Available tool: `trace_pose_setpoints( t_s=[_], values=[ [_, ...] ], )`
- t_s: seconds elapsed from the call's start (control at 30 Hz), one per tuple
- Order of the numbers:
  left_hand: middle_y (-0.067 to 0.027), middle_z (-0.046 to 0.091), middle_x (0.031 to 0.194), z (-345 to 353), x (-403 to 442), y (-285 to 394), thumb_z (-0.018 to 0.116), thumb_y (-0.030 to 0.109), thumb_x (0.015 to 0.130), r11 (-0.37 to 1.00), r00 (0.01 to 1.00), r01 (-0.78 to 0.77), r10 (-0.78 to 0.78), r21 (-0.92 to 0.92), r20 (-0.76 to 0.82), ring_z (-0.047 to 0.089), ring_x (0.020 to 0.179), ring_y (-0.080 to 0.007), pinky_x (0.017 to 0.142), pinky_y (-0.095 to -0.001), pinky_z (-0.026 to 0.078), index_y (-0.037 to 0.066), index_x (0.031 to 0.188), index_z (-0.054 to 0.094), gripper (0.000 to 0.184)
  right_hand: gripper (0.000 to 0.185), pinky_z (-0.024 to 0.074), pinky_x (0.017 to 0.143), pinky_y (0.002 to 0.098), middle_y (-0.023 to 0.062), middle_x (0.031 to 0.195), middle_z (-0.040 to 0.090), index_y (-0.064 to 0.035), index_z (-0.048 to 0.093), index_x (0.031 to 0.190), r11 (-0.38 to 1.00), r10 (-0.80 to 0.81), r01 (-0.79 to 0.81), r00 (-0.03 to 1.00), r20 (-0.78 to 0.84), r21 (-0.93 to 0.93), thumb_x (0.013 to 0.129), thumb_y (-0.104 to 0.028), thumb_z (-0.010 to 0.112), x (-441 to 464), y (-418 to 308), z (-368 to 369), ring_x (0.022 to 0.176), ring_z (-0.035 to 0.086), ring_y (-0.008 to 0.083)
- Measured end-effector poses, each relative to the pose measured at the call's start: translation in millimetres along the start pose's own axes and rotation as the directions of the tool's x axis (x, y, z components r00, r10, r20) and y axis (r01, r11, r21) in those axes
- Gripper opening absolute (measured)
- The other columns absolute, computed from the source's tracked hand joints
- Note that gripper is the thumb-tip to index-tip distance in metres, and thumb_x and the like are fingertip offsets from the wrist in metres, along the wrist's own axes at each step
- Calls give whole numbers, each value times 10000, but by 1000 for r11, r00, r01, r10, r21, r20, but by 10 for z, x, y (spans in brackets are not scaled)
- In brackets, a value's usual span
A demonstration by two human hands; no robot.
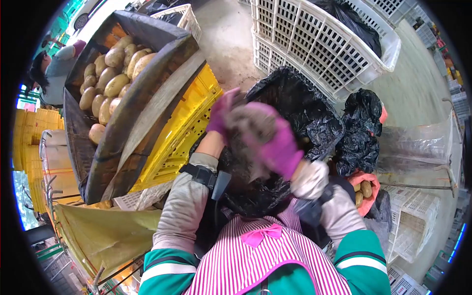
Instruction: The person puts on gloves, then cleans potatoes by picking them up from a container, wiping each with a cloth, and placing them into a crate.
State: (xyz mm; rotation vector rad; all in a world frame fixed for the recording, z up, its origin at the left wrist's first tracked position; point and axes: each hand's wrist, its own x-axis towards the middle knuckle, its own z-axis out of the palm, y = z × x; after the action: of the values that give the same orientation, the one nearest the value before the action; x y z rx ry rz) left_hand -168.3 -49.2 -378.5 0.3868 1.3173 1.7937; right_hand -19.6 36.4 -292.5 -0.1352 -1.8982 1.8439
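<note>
Both hands wear purple gloves with dirty grey palms and meet above a container lined with black plastic [290, 93]. My left hand [223, 114] is at the left, its fingers partly hidden and blurred. Reaching across from the right, my right hand [268, 137] is smeared by motion, and whether anything lies between the two hands cannot be made out. Brown potatoes [114, 84] fill a dark-lined bin [147, 115] at the upper left, which rests tilted over a yellow crate [182, 130].
White stacked crates [319, 44] stand ahead. At the right are a black plastic bag [361, 132], a red bag [374, 189] holding potatoes, and a white crate [415, 221]. Yellow-green cloth [105, 236] hangs at the lower left. Another person [58, 73] is at the far left.
</note>
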Motion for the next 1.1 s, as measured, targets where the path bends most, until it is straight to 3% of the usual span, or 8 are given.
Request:
trace_pose_setpoints(
  t_s=[0.07, 0.1, 0.13, 0.23, 0.37, 0.53, 0.73, 1.1],
  values=[
    [-145, 599, 1238, 64, -92, 72, 510, 355, 964, 929, 940, 142, -18, 343, -341, 617, 1091, -249, 945, -342, 496, 16, 1286, 519, 468, 378, 518, 896, 286, 72, 1113, 642, -15, 554, 1212, 912, 396, -394, 918, 1, 113, 850, 8, 662, 190, -16, -479, 1017, 607, 147],
    [-140, 611, 1206, 208, -176, 204, 500, 318, 973, 978, 957, 105, -50, 182, -284, 620, 1075, -233, 924, -343, 504, 12, 1247, 541, 412, 405, 524, 862, 282, 59, 1115, 649, -34, 569, 1219, 751, 660, -657, 750, -46, 63, 832, -2, 687, 259, 212, -720, 999, 608, 146],
    [-134, 623, 1173, 298, -234, 253, 489, 280, 982, 997, 974, 75, -68, 21, -214, 623, 1059, -217, 902, -344, 511, 8, 1207, 563, 360, 437, 536, 818, 324, 46, 1125, 647, -45, 574, 1236, 808, 590, -589, 807, 40, -22, 819, 28, 680, 255, 719, -944, 995, 607, 154],
    [-120, 622, 1099, 451, -359, 271, 459, 221, 998, 625, 921, -382, 321, 680, 222, 603, 1031, -211, 890, -380, 489, 15, 1121, 576, 267, 440, 534, 823, 326, 47, 1133, 644, -45, 571, 1241, 621, 637, -490, 771, 29, -611, 820, 23, 680, -17, 1823, -1136, 1001, 605, 157],
    [-79, 613, 1098, 624, -516, 159, 462, 260, 1020, 813, 943, -332, 287, 478, 167, 580, 1040, -181, 944, -317, 457, 7, 1158, 589, 315, 445, 531, 830, 328, 49, 1142, 639, -45, 566, 1247, 393, 684, -330, 729, 33, -858, 821, 16, 680, -393, 2686, -826, 1010, 603, 160],
    [-54, 625, 1100, 515, -657, 304, 519, 253, 1001, 915, 999, 52, -51, 401, -12, 564, 1030, -122, 920, -273, 453, 43, 1233, 571, 317, 450, 527, 839, 332, 51, 1154, 633, -45, 561, 1254, 269, 733, -279, 680, 8, -922, 823, 7, 680, -436, 3009, -649, 1020, 600, 163],
    [-136, 632, 1140, 314, -622, 209, 466, 334, 1005, 808, 1000, -20, 26, 589, -1, 598, 1088, -277, 920, -340, 468, 42, 1194, 575, 365, 457, 523, 849, 335, 54, 1169, 627, -45, 554, 1263, 227, 743, -261, 669, -6, -938, 825, -4, 680, -341, 3118, -607, 1033, 596, 168],
    [-78, 600, 1252, 417, -685, 486, 456, 339, 1016, 852, 989, 94, -141, 516, 52, 547, 1182, -171, 1013, -307, 416, 62, 1312, 526, 412, 471, 515, 867, 342, 58, 1196, 614, -45, 542, 1279, 242, 741, -255, 672, 8, -936, 829, -23, 679, -258, 3091, -527, 1055, 590, 176]
  ],
)
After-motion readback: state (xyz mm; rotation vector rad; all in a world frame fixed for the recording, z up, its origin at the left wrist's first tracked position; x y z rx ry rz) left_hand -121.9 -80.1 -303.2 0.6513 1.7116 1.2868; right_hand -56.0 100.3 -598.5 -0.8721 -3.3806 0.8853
